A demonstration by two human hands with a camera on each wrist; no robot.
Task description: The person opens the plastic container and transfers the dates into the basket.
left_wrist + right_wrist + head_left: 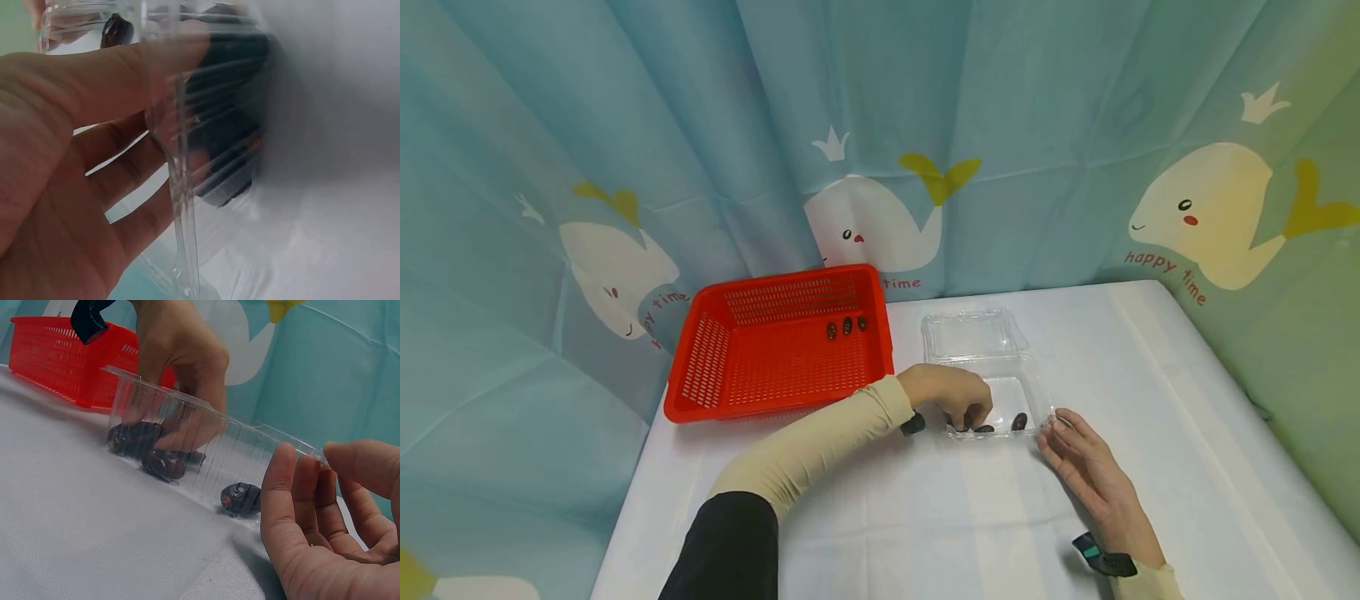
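Observation:
A clear plastic clamshell box [1011,390] lies with its lid [973,335] folded back. My left hand [951,392] reaches into its near left corner. Thumb and fingers there pinch a dark brown date [134,439], partly hidden behind the ribbed wall. Beside those fingers lies a second date [164,464]; a third [1019,422] sits farther right along the front wall. My right hand [1093,475] grips the box's near right corner, thumb on the rim and fingers against the outside wall.
Left of the box stands a red perforated basket [778,408], with 3 dates [847,326] in its far right part. A white cloth [917,517] covers the table. Behind it hangs a blue curtain [1037,167] with whale prints.

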